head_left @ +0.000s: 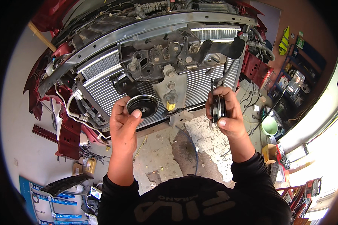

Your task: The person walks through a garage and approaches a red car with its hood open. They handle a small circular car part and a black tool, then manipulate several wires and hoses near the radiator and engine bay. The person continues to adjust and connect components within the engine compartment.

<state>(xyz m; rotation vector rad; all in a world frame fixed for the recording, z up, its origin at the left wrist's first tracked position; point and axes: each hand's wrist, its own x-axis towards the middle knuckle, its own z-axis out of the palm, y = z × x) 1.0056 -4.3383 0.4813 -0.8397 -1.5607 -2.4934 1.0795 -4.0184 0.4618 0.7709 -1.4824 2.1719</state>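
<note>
My left hand (122, 125) is closed on a round black disc horn (143, 106), its thumb on the front face and its fingers behind. From this horn a dark bracket reaches up in front of the finned radiator (101, 88). A second disc horn (218, 108), turned edge-on, is gripped between the thumb and fingers of my right hand (231, 114); a thin metal bracket shows along its left side. Between the hands hangs a grey metal centre bracket (170, 85) with bolts and a yellow piece (171, 106) at its lower end. Both horns are held in front of the radiator.
A metal crossbar (154, 23) spans the opened car front above the radiator. Red body parts (68, 137) jut out at the left. At the right stand a phone on a stick (296, 83), a green basin (269, 125) and a cardboard box (269, 153). A blue cable (196, 150) lies on the tiled floor.
</note>
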